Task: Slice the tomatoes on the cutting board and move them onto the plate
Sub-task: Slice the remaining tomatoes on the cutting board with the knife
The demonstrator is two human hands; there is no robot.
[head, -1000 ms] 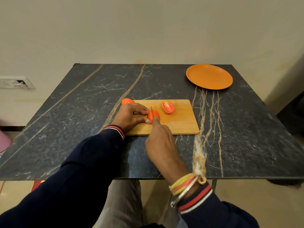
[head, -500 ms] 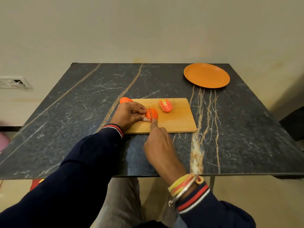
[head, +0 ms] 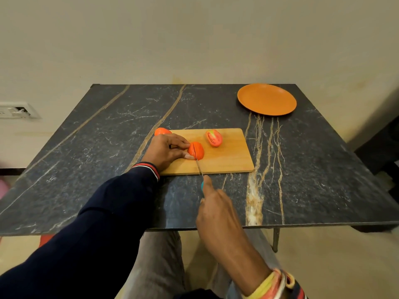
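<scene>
A wooden cutting board (head: 228,160) lies mid-table. On it my left hand (head: 165,151) pinches a tomato half (head: 198,150), cut side down, with a dark slit across its top. My right hand (head: 218,210) grips a knife (head: 199,168) with a blue handle; the thin blade runs from the board's near edge up into that slit. A second half (head: 213,137) lies cut face up to the right. A whole tomato (head: 162,131) sits at the board's far left corner, partly hidden by my left hand. The orange plate (head: 266,99) stands bare at the table's far right.
The dark marble table (head: 103,147) stands against a beige wall. A wall socket (head: 15,110) is at the left. The table's near edge runs just below my right hand, with my knees under it.
My right hand has drawn back toward me past the board's near edge, pulling the knife through the tomato half. My left hand keeps its hold on the half.
</scene>
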